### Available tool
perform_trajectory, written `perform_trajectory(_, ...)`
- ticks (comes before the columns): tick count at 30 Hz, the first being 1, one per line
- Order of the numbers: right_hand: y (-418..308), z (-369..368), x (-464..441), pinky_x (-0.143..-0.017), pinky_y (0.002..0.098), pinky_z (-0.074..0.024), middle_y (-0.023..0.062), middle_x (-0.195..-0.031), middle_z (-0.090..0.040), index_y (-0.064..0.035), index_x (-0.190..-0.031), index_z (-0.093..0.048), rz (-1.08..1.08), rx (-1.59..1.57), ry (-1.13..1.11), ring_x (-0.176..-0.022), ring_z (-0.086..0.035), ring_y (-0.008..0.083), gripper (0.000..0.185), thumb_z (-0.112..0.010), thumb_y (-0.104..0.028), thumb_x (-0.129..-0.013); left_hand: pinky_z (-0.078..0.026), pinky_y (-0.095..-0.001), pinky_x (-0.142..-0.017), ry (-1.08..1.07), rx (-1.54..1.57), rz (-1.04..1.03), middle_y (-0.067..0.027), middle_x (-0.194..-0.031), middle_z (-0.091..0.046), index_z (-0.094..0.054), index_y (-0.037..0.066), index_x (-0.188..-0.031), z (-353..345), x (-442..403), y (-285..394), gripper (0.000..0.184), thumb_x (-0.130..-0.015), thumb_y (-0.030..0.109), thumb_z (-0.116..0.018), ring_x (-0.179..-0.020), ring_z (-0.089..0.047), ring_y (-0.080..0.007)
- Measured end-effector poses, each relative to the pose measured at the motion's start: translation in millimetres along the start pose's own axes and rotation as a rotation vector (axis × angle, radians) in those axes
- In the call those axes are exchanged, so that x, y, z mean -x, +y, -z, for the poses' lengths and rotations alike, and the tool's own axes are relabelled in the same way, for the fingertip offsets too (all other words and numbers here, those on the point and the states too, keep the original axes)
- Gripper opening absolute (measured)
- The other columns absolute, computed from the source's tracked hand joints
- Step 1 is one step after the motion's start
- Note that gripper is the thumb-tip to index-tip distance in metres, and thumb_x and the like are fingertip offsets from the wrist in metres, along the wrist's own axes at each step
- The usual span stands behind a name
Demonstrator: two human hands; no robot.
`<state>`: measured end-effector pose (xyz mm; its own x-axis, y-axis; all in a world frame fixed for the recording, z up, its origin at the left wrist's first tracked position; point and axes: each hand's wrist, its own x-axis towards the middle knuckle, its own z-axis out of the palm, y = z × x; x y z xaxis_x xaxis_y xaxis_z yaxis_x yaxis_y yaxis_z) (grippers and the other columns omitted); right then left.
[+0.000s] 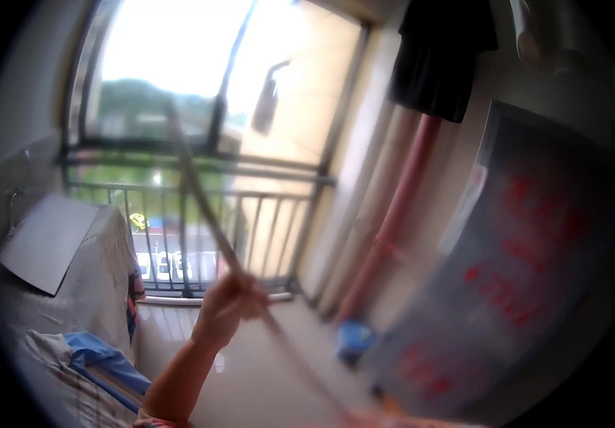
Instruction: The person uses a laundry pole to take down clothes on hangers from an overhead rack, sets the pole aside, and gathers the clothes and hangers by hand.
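Observation:
A long thin pole (204, 203) runs slanting from the window area down to the bottom edge, blurred by motion. My left hand (230, 303) is closed around its middle. At the bottom edge, my right hand (375, 419) shows only in part, blurred and cut off by the frame, at the pole's lower end; its fingers cannot be made out. The pole's upper end stands in front of the window (157, 50), touching nothing that I can make out.
Dark clothing (443, 64) hangs at the upper right beside a red pipe (400, 207). A grey panel with red writing (535, 235) leans at the right, near a blue bucket (355, 339). Railings (272, 221) stand ahead. Left: a covered object (100, 285), a board (50, 239), blue cloth (108, 360).

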<state>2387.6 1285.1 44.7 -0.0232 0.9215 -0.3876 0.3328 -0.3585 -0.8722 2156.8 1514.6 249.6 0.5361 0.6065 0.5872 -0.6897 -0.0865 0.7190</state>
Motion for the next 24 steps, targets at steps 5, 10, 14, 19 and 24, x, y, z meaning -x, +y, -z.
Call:
perform_trajectory(5,-23,25,18,-0.05,0.0229,-0.0382,0.0002,-0.054,-0.047,-0.0054,-0.067,-0.051,0.088,-0.159,0.233,-0.054,-0.046,0.0079,0.025,-0.056,-0.028,-0.076,-0.036,-0.0162,-0.04,-0.131,-0.018,0.015,-0.0073,-0.066,-0.056,-0.046,0.002,-0.093,-72,-94,-15,0.019,-0.08,0.015,-0.05,-0.048,-0.048,-0.0064)
perform_trajectory(10,-41,27,17,-0.049,0.0231,-0.0395,0.0018,-0.055,-0.048,-0.005,-0.069,-0.05,0.208,-0.234,0.362,-0.052,-0.048,0.0092,0.025,-0.054,-0.028,-0.077,-0.035,-0.0148,-0.04,-0.357,0.015,-0.104,-0.0059,-0.067,-0.056,-0.044,0.002,-0.101,-116,-168,1,0.028,-0.081,0.02,-0.05,-0.048,-0.047,-0.004)
perform_trajectory(14,-67,29,13,-0.048,0.0233,-0.0405,0.0031,-0.055,-0.049,-0.0047,-0.07,-0.05,0.333,-0.259,0.427,-0.051,-0.049,0.0103,0.024,-0.052,-0.028,-0.078,-0.037,-0.02,-0.041,-0.395,-0.464,0.01,-0.0067,-0.073,-0.055,-0.042,0.004,-0.091,-152,-196,-10,0.022,-0.079,0.02,-0.05,-0.053,-0.049,-0.0084)
perform_trajectory(19,-127,68,-9,-0.046,0.0235,-0.0417,0.0047,-0.055,-0.05,-0.0043,-0.072,-0.049,0.661,-0.271,0.573,-0.049,-0.051,0.0116,0.024,-0.05,-0.027,-0.08,-0.045,-0.0353,-0.058,-0.735,-0.706,-0.3,-0.0127,-0.08,-0.055,-0.033,0.009,-0.11,-125,-173,-65,0.041,-0.074,0.014,-0.052,-0.067,-0.057,-0.0235)
perform_trajectory(24,-227,187,-21,-0.027,0.0213,-0.024,-0.0008,-0.043,-0.033,-0.0046,-0.074,-0.042,0.936,-0.197,0.939,-0.031,-0.03,0.0063,0.033,-0.049,-0.037,-0.079,-0.044,-0.0331,-0.062,-0.941,-0.935,-0.106,-0.0143,-0.091,-0.053,-0.041,0.008,-0.113,-33,-155,-88,0.045,-0.071,0.019,-0.055,-0.067,-0.058,-0.0218)
